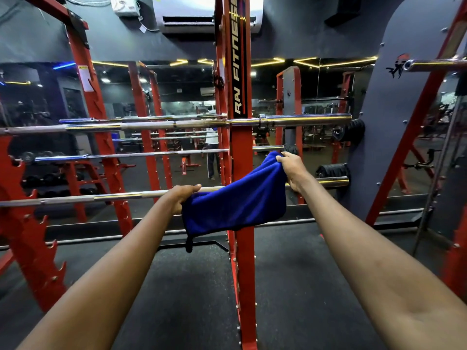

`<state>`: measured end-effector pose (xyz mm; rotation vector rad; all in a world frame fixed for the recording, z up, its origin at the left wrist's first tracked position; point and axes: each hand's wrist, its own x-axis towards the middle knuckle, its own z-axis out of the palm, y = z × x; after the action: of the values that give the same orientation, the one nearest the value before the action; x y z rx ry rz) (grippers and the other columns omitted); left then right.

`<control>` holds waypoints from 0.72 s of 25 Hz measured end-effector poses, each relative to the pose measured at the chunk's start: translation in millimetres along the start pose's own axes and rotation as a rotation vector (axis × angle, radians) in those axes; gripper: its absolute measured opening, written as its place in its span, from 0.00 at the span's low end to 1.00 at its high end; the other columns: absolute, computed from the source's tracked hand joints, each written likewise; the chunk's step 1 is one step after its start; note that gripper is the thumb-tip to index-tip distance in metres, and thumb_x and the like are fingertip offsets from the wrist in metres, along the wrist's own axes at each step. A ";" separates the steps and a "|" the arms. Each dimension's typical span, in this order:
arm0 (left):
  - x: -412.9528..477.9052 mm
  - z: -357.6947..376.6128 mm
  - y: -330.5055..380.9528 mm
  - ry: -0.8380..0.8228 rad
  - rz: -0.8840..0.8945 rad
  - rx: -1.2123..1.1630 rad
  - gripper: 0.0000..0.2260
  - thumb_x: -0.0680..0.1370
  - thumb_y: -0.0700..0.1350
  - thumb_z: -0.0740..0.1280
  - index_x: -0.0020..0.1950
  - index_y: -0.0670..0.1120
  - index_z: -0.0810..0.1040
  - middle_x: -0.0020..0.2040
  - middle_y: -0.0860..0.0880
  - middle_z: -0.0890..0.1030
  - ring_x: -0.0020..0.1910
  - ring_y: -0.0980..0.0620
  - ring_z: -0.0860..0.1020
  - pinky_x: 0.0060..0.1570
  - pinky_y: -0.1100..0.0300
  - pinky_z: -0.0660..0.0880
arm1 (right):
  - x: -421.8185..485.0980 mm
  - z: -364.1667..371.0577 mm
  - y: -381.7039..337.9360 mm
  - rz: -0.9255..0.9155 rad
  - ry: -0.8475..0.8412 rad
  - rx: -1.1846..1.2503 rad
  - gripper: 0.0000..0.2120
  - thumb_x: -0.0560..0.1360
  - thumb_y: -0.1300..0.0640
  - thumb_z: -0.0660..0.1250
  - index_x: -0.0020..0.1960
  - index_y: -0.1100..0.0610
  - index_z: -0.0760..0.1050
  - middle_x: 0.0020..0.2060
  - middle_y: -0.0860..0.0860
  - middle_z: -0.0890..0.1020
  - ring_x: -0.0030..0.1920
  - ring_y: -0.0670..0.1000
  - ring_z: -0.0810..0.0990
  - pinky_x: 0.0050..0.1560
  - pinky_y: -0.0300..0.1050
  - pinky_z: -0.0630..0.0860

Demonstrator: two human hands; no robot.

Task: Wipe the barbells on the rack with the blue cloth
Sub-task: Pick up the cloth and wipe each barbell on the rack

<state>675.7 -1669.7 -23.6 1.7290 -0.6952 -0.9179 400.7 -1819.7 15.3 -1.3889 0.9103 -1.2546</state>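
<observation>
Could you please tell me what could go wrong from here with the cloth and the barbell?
The blue cloth, gripped only at its ends by the left hand and right hand, sags by the red upright and might snag there. A hard wipe could set the lower barbell rolling.

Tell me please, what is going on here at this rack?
A person stretches the blue cloth between both hands before the red rack. The left-hand grip pinches one end at the lowest barbell; the right-hand grip holds the other end raised above it. Whether the cloth already touches the bar cannot be seen.
</observation>
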 end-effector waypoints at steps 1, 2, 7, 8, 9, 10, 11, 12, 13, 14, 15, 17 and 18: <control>-3.9 -2.1 0.1 -0.093 -0.092 -0.082 0.11 0.81 0.48 0.68 0.52 0.40 0.79 0.36 0.45 0.83 0.29 0.49 0.81 0.30 0.57 0.79 | 0.1 -1.8 -1.9 0.008 -0.008 0.007 0.12 0.82 0.63 0.60 0.62 0.57 0.77 0.49 0.53 0.82 0.44 0.50 0.80 0.44 0.44 0.78; -2.8 -4.1 -0.7 -0.138 -0.136 -0.130 0.08 0.81 0.46 0.68 0.52 0.41 0.80 0.36 0.45 0.84 0.29 0.50 0.81 0.30 0.57 0.80 | 0.7 -3.7 -2.6 0.022 -0.007 0.011 0.13 0.82 0.62 0.59 0.64 0.57 0.77 0.51 0.54 0.82 0.42 0.49 0.79 0.40 0.43 0.77; 6.9 0.4 -2.9 -0.031 0.079 -0.426 0.12 0.79 0.35 0.64 0.58 0.48 0.79 0.48 0.47 0.81 0.40 0.51 0.79 0.36 0.56 0.77 | 7.8 -15.2 -0.2 0.025 0.042 -0.022 0.16 0.83 0.62 0.62 0.68 0.64 0.75 0.55 0.56 0.81 0.51 0.51 0.78 0.41 0.40 0.74; 7.8 0.5 -2.5 -0.021 0.125 -0.488 0.12 0.80 0.34 0.63 0.56 0.49 0.79 0.48 0.48 0.81 0.41 0.51 0.78 0.37 0.57 0.75 | 10.3 -18.9 2.6 0.019 0.052 -0.033 0.12 0.82 0.62 0.63 0.64 0.65 0.77 0.52 0.56 0.81 0.49 0.51 0.78 0.44 0.42 0.75; 7.5 0.5 -1.8 -0.032 0.154 -0.516 0.13 0.80 0.34 0.62 0.55 0.50 0.80 0.49 0.49 0.81 0.43 0.52 0.78 0.37 0.58 0.74 | 9.5 -21.7 3.1 0.015 0.066 -0.041 0.08 0.82 0.62 0.65 0.58 0.64 0.78 0.47 0.54 0.81 0.47 0.50 0.77 0.45 0.43 0.75; 7.0 -0.7 -1.3 -0.051 0.177 -0.516 0.14 0.80 0.34 0.62 0.56 0.51 0.81 0.50 0.49 0.81 0.45 0.52 0.78 0.38 0.59 0.73 | 8.7 -23.7 3.4 0.005 0.082 -0.039 0.05 0.81 0.62 0.66 0.54 0.62 0.79 0.43 0.53 0.80 0.44 0.49 0.77 0.45 0.43 0.75; 6.6 -1.4 -0.6 -0.069 0.208 -0.490 0.15 0.80 0.34 0.62 0.57 0.51 0.81 0.51 0.49 0.81 0.46 0.52 0.79 0.40 0.59 0.73 | 7.3 -24.4 2.8 0.004 0.094 -0.016 0.03 0.81 0.62 0.68 0.51 0.61 0.79 0.41 0.52 0.80 0.42 0.49 0.76 0.43 0.42 0.75; 6.8 -2.1 0.0 -0.092 0.246 -0.456 0.15 0.80 0.33 0.63 0.59 0.49 0.82 0.51 0.49 0.82 0.46 0.52 0.79 0.41 0.60 0.74 | 9.0 -25.6 4.0 0.003 0.100 0.020 0.02 0.80 0.62 0.70 0.48 0.60 0.79 0.40 0.52 0.80 0.42 0.49 0.76 0.42 0.41 0.75; 7.2 -2.3 0.6 -0.108 0.285 -0.412 0.16 0.79 0.32 0.64 0.62 0.47 0.82 0.51 0.48 0.83 0.45 0.52 0.79 0.42 0.60 0.75 | 8.5 -27.0 4.0 0.006 0.086 0.058 0.02 0.78 0.63 0.71 0.47 0.60 0.78 0.41 0.53 0.80 0.43 0.50 0.77 0.42 0.40 0.76; 5.2 -2.5 1.0 -0.129 0.330 -0.365 0.16 0.78 0.32 0.67 0.64 0.43 0.81 0.50 0.46 0.83 0.44 0.51 0.80 0.42 0.60 0.76 | 8.4 -28.7 4.6 0.002 0.052 0.079 0.04 0.77 0.64 0.73 0.50 0.61 0.79 0.43 0.54 0.81 0.45 0.51 0.78 0.45 0.40 0.77; 3.7 -3.3 1.4 -0.126 0.378 -0.280 0.17 0.76 0.32 0.69 0.64 0.41 0.81 0.51 0.44 0.84 0.43 0.50 0.81 0.40 0.59 0.78 | 8.0 -30.4 5.2 -0.008 0.016 0.080 0.09 0.75 0.65 0.74 0.54 0.62 0.80 0.45 0.56 0.82 0.47 0.52 0.79 0.48 0.42 0.78; 3.0 -5.9 3.7 -0.020 0.495 0.004 0.15 0.74 0.35 0.75 0.61 0.42 0.83 0.52 0.43 0.85 0.46 0.48 0.83 0.43 0.56 0.81 | 6.0 -33.7 5.6 -0.036 -0.021 -0.033 0.16 0.72 0.66 0.77 0.59 0.63 0.80 0.48 0.58 0.83 0.49 0.54 0.80 0.55 0.47 0.80; 3.4 -7.1 4.6 0.067 0.569 0.176 0.13 0.74 0.39 0.76 0.58 0.43 0.84 0.50 0.45 0.86 0.46 0.50 0.83 0.45 0.58 0.81 | 6.2 -34.3 6.8 -0.076 -0.001 -0.177 0.15 0.72 0.64 0.77 0.58 0.61 0.81 0.48 0.57 0.84 0.49 0.54 0.81 0.57 0.50 0.80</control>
<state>683.3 -1670.3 -18.7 1.5720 -1.1716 -0.4117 368.8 -1833.5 8.2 -1.5755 0.9953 -1.2535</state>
